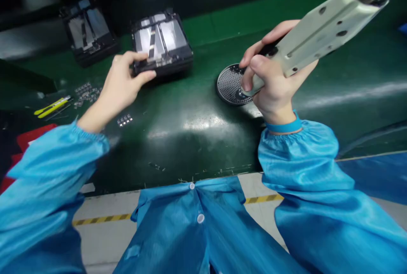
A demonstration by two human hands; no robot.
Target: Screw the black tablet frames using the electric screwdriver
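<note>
My right hand point(273, 79) is wrapped round a pale electric screwdriver point(330, 28), its body slanting up to the right. The tool's tip points down at a round dish full of small holes point(229, 85), over or touching its surface; I cannot tell which. My left hand point(127, 76) pinches the near left corner of a black-framed electronic device point(168, 38) with silvery panels and a dark strip inside. The thumb lies along its front side and the fingers reach over its top edge.
A second similar device point(90, 32) stands further left. Small metal parts point(87, 93) lie scattered near a yellow-handled tool point(52, 107), and a short row of small pieces point(124, 120) is closer in. Something red point(34, 136) lies at far left. The green bench point(197, 146) ends before my lap.
</note>
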